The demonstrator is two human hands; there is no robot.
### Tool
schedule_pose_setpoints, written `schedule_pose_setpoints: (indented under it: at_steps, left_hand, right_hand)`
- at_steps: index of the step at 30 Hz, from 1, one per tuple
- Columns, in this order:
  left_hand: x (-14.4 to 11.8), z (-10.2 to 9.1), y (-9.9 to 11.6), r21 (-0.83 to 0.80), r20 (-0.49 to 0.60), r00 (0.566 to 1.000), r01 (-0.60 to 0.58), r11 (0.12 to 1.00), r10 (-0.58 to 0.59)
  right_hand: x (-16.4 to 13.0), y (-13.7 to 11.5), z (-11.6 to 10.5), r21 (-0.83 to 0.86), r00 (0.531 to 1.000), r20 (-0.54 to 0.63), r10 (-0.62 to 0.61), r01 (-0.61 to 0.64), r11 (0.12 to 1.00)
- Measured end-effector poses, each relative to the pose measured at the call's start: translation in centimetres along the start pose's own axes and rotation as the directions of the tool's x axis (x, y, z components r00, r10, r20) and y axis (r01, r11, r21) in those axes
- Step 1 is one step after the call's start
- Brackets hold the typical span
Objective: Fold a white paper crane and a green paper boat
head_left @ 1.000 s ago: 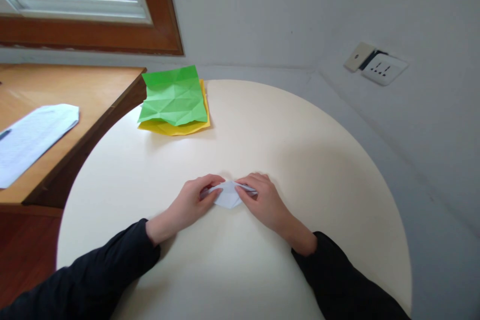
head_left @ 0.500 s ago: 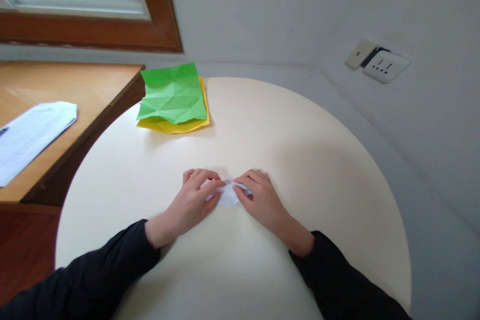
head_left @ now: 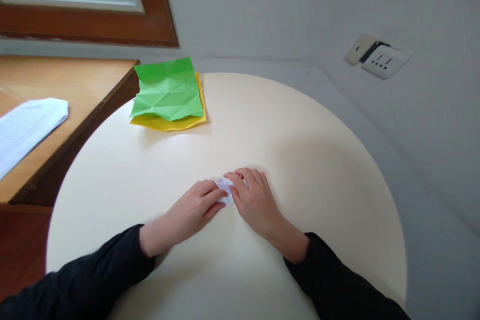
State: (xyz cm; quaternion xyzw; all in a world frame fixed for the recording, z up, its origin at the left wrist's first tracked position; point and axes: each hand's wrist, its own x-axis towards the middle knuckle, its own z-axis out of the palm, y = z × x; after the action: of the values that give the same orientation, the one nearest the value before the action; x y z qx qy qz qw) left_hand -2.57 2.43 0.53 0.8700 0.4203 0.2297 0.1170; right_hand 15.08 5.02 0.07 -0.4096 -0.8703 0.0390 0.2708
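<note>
A small piece of folded white paper (head_left: 225,191) lies on the round cream table (head_left: 240,125), largely covered by my fingers. My left hand (head_left: 200,204) grips its left side, with thumb and index finger close together on it. On the right side, my right hand (head_left: 255,200) is closed over the paper, thumb in front and index finger above. Both hands rest low at the tabletop, fingertips nearly meeting. How the paper is folded under the fingers cannot be made out.
Creased green paper (head_left: 168,87) lies on yellow paper (head_left: 165,124) at the table's far left. A wooden desk (head_left: 86,72) on the left bears white sheets (head_left: 33,120). Walls stand behind and to the right, with a socket (head_left: 386,61) on the right wall.
My hands have drawn closer together, and more of the white paper is now covered. My left fingers have come down lower over it. The view has shifted slightly.
</note>
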Motion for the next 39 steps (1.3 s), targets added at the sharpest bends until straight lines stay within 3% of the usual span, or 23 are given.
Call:
schedule_pose_setpoints:
  at_steps: [4,8,11,21,31,39]
  left_hand:
    - [0.0,-0.1,-0.4,-0.070,-0.001,1.000,0.009,0.998,-0.010]
    - [0.0,-0.4,-0.7,-0.207,0.027,0.999,0.048,0.977,-0.044]
    - [0.0,-0.7,-0.9,-0.233,0.042,0.998,0.050,0.971,-0.041]
    - [0.1,-0.6,-0.8,-0.010,-0.031,0.995,-0.100,0.995,0.100]
    - [0.2,-0.6,-0.7,-0.002,-0.026,0.996,-0.086,0.996,0.086]
    - [0.3,-0.7,-0.6,-0.081,-0.029,0.999,0.017,0.997,-0.019]
  right_hand:
    - [-0.2,0.3,-0.4,0.176,0.990,0.063,-0.126,0.114,0.978]
    - [0.0,1.1,-1.7,0.412,0.973,0.187,-0.134,0.046,0.910]
    - [0.0,1.6,-2.3,0.490,0.960,0.240,-0.142,0.007,0.872]
    - [-0.3,2.2,-1.2,0.479,0.969,0.196,-0.148,0.038,0.877]
    - [-0.2,2.0,-0.8,0.455,0.985,0.059,-0.161,0.117,0.883]
    - [0.1,1.2,-0.6,0.441,0.992,0.120,-0.027,-0.029,0.897]
